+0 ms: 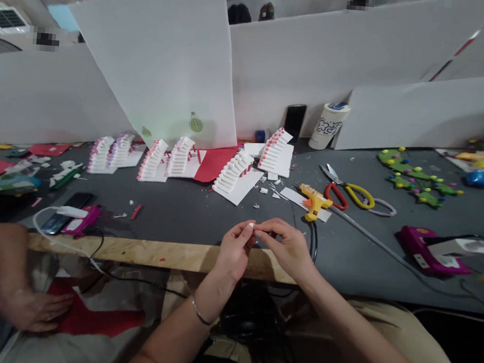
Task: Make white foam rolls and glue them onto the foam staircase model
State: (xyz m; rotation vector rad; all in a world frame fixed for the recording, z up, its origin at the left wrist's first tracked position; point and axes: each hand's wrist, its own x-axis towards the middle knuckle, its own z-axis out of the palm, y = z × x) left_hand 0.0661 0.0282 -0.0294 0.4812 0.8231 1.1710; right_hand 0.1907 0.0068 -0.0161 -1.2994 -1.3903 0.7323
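Observation:
My left hand and my right hand meet above the table's front edge, fingertips together. Between the left thumb and fingers is a tiny white piece; the right fingertips touch it. Beyond them, rows of small white pieces with red tips stand on white cards, one row straight ahead and another farther back. White scraps lie nearby. A yellow glue gun rests on a white strip to the right of the scraps.
Scissors with red handles, yellow-handled pliers, a cup and green decorations are on the right. Purple power strips trail cables. At left, another person's hand rests on red material.

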